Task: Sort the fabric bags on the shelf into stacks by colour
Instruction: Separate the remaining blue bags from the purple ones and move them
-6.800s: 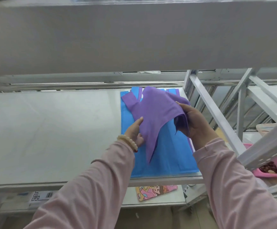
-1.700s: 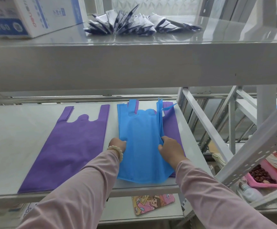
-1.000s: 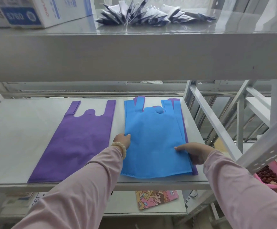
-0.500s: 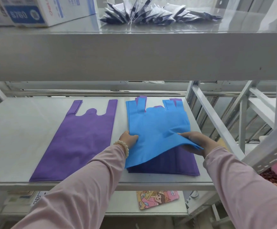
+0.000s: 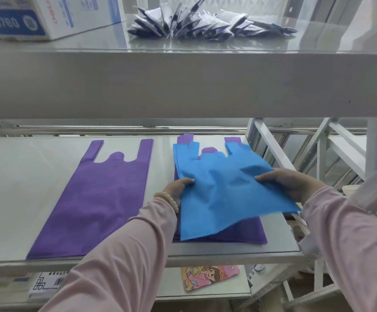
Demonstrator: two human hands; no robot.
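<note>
A blue fabric bag (image 5: 225,190) is lifted at its lower end off the pile on the right of the middle shelf (image 5: 14,176). My left hand (image 5: 177,188) grips its left edge and my right hand (image 5: 289,183) grips its right edge. Under it lies a purple bag (image 5: 252,230), whose handles show past the blue handles at the back. More of that pile is hidden. A single purple bag (image 5: 97,197) lies flat on the left half of the shelf, apart from both hands.
The upper shelf (image 5: 183,82) hangs low over the work area, carrying a white and blue box (image 5: 34,16) and several dark folded packets (image 5: 201,21). Slanted metal frame bars (image 5: 271,147) stand at the right. A cartoon picture card (image 5: 210,275) lies on the lower shelf.
Both hands have raised the blue bag higher and drawn it toward me, uncovering more of the purple bag beneath. The purple bag on the left has not moved.
</note>
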